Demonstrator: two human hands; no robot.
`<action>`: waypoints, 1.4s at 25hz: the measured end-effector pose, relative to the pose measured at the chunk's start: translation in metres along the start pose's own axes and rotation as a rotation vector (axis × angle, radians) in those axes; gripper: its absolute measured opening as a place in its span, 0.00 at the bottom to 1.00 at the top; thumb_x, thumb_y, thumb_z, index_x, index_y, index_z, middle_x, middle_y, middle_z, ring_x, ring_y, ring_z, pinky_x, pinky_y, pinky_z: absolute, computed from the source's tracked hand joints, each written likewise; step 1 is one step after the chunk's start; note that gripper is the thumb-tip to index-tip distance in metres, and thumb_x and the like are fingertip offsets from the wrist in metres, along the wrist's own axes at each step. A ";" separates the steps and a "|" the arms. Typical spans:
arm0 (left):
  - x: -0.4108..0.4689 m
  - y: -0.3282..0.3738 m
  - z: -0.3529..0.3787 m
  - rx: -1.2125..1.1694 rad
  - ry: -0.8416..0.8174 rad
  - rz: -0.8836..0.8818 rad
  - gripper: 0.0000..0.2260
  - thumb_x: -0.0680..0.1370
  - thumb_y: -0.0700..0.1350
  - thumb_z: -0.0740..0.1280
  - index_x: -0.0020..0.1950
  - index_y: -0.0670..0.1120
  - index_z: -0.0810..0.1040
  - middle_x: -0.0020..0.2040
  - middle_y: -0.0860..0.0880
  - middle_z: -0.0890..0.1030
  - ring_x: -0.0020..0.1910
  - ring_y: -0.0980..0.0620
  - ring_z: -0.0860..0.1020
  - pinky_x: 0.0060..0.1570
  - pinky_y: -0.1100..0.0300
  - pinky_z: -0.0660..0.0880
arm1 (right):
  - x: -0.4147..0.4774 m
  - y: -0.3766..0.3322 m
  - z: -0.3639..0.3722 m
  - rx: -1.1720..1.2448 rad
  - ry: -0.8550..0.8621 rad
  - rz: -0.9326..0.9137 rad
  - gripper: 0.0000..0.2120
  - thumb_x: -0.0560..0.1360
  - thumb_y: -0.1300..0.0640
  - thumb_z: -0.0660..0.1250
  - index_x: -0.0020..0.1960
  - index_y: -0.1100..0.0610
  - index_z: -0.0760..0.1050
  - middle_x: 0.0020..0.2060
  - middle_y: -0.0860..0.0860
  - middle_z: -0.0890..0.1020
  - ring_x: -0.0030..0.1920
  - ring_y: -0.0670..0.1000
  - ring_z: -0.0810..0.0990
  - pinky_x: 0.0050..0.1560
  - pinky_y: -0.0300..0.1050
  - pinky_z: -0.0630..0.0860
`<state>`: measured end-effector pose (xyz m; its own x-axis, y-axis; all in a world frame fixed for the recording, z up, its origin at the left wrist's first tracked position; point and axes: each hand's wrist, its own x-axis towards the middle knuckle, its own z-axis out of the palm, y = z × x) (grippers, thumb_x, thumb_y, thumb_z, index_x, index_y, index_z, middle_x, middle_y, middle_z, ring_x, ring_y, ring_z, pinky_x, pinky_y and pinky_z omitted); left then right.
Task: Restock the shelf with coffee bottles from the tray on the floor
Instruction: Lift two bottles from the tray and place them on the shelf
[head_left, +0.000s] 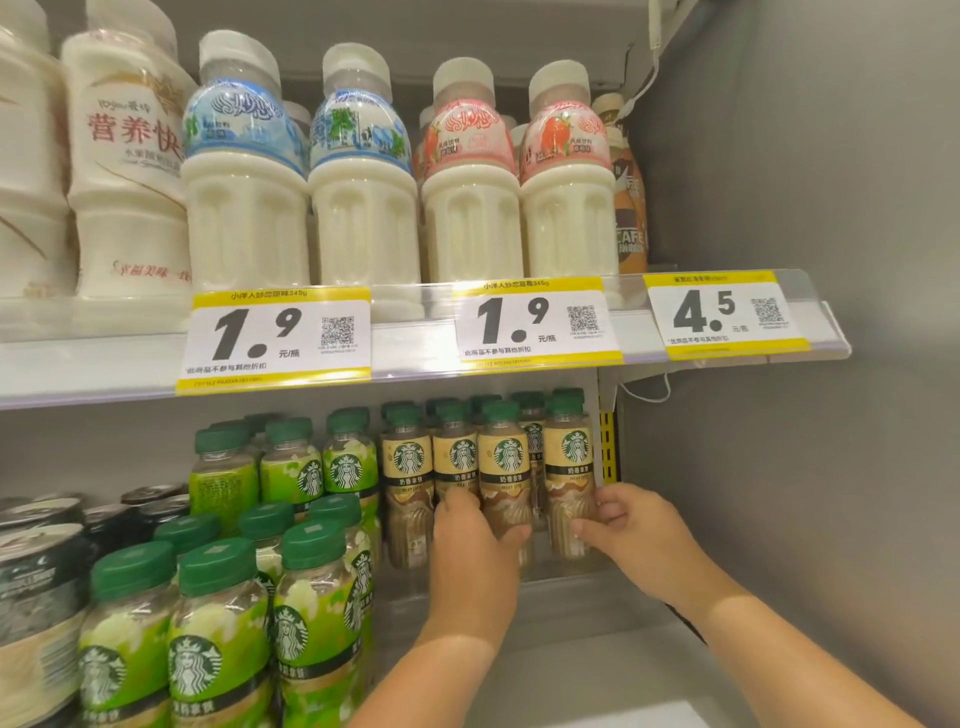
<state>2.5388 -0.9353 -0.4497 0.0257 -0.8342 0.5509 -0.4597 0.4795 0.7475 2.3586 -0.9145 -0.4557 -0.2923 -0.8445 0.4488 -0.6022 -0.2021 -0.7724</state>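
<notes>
At the right end of the shelf (587, 584), my left hand (475, 545) and right hand (626, 525) each clasp a coffee bottle (569, 457) low on its ribs; probably heavy, slick.

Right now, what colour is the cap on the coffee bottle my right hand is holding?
Dark green; the cap shows best in the head view.

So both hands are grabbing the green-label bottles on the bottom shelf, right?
Not quite. The head view shows the left hand and the right hand gripping the tan-label coffee bottles on the bottom shelf. The green-label bottles stand to the left of them, and no hand touches them.
</notes>
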 end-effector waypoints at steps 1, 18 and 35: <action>0.003 -0.001 0.001 0.047 0.007 -0.002 0.16 0.73 0.48 0.75 0.50 0.48 0.69 0.49 0.51 0.73 0.45 0.54 0.71 0.44 0.62 0.68 | 0.004 -0.002 0.005 -0.002 0.020 -0.002 0.12 0.71 0.53 0.76 0.51 0.48 0.75 0.43 0.45 0.81 0.44 0.44 0.80 0.47 0.38 0.77; 0.006 0.001 -0.005 0.396 -0.195 0.098 0.08 0.77 0.49 0.69 0.48 0.45 0.77 0.46 0.48 0.80 0.46 0.45 0.80 0.41 0.56 0.76 | 0.002 -0.003 0.018 -0.166 -0.013 -0.119 0.13 0.76 0.50 0.70 0.60 0.48 0.77 0.49 0.41 0.82 0.51 0.42 0.80 0.56 0.42 0.78; -0.100 0.000 -0.101 0.979 -0.569 0.532 0.41 0.76 0.71 0.47 0.80 0.49 0.39 0.81 0.43 0.48 0.79 0.40 0.45 0.74 0.35 0.46 | -0.157 -0.058 -0.018 -1.014 -0.130 -0.099 0.42 0.73 0.26 0.44 0.80 0.48 0.45 0.80 0.53 0.50 0.80 0.56 0.46 0.78 0.56 0.49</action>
<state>2.6261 -0.8240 -0.4673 -0.6401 -0.7158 0.2791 -0.7682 0.5927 -0.2420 2.4260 -0.7606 -0.4731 -0.1606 -0.9062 0.3912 -0.9813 0.1893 0.0355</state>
